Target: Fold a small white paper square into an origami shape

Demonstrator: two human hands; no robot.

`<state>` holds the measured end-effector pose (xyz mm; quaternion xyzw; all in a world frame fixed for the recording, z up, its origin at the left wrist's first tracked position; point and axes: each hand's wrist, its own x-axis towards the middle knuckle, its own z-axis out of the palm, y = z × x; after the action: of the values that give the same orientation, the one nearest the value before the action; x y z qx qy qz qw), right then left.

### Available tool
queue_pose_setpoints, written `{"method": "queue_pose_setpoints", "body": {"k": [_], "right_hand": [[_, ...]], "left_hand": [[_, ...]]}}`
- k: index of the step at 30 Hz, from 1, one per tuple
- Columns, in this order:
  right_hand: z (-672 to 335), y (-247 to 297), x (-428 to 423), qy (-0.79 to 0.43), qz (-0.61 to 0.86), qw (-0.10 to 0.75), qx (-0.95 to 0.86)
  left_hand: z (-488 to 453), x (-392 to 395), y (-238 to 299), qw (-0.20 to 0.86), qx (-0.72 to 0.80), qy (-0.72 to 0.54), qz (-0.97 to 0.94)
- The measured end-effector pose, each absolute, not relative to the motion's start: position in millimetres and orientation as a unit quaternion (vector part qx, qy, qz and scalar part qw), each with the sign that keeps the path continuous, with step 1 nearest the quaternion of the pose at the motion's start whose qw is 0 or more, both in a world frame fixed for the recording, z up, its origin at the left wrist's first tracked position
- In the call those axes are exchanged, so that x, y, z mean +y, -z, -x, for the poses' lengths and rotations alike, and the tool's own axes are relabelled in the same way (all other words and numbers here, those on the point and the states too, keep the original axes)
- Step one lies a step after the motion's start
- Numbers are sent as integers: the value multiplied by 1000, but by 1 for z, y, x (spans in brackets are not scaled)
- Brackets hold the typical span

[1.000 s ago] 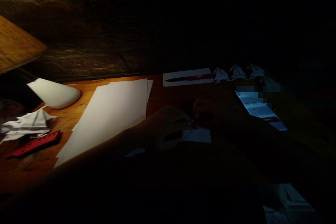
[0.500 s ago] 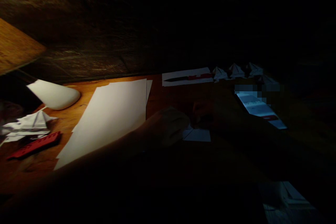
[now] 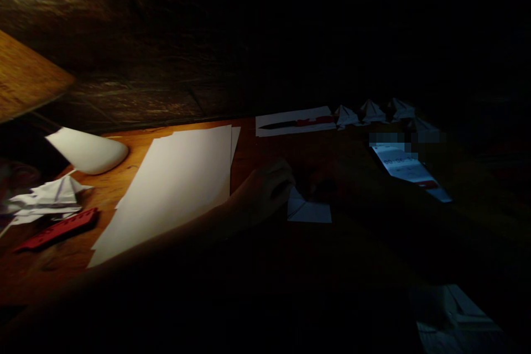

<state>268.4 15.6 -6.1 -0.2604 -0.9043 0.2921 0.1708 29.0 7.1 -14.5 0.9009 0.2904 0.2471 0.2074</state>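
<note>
Dim wooden table [image 3: 37, 276]; left hand [image 3: 269, 183] pinching paper [image 3: 313, 212]

Left hand [image 3: 269, 185] has curled fingers [image 3: 286, 176], forearm [image 3: 211, 218] slanting back from them; right hand [image 3: 329, 180] sits near those fingertips (too dark to read its grip, tbh).

Darkness swallows most of the right hand [image 3: 326, 180], and the view's left edge cuts off the lampshade [image 3: 29, 77].

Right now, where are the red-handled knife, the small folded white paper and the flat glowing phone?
Knife [image 3: 297, 122]: head view, where blade meets handle.
Folded paper [image 3: 311, 211]: head view, middle.
Phone [image 3: 409, 170]: head view, lit screen.
</note>
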Motion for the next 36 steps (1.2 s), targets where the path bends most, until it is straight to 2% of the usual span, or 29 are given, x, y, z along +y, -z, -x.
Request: {"method": "queue_pose_setpoints", "body": {"k": [4, 11, 17, 25, 36], "right_hand": [[-268, 4, 15, -272, 251, 182, -911], [-268, -5, 13, -225, 262, 150, -927], [-267, -7, 7, -188, 334, 167, -908], [-268, -5, 12, -218, 252, 158, -930], [-256, -9, 0, -165, 340, 139, -916]], "left_hand": [[-30, 9, 17, 178, 326, -268, -889], [-28, 11, 18, 162, 355, -267, -881], [-26, 14, 19, 151, 357, -237, -891], [-26, 13, 17, 126, 354, -231, -897], [-27, 12, 16, 109, 365, -226, -897]]}}
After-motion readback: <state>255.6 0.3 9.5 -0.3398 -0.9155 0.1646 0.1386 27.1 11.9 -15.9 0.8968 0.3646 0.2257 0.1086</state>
